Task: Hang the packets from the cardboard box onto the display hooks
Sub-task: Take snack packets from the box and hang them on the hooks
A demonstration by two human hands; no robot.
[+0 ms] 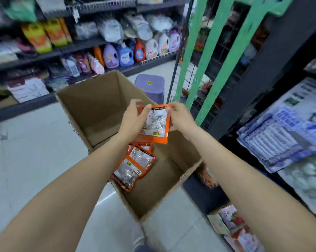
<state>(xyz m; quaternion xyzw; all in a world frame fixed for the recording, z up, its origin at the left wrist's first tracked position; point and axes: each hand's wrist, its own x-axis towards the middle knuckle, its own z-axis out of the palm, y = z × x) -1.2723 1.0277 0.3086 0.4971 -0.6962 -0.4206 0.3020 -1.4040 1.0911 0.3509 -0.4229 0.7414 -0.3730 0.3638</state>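
Above the open cardboard box point(91, 104) on the shop floor, 2 hands held 1 orange packet point(155, 124) up by its top edge.

The left hand point(133, 120) pinched the top left corner and the right hand point(180, 117) the top right, fingers curled onto it. More orange packets point(133, 164) lay in the box. This looked like the pick-up step; next, the packet's top hole would need lining up with a hook on the wire rack point(193, 82) at far right, though no hook showed clearly.
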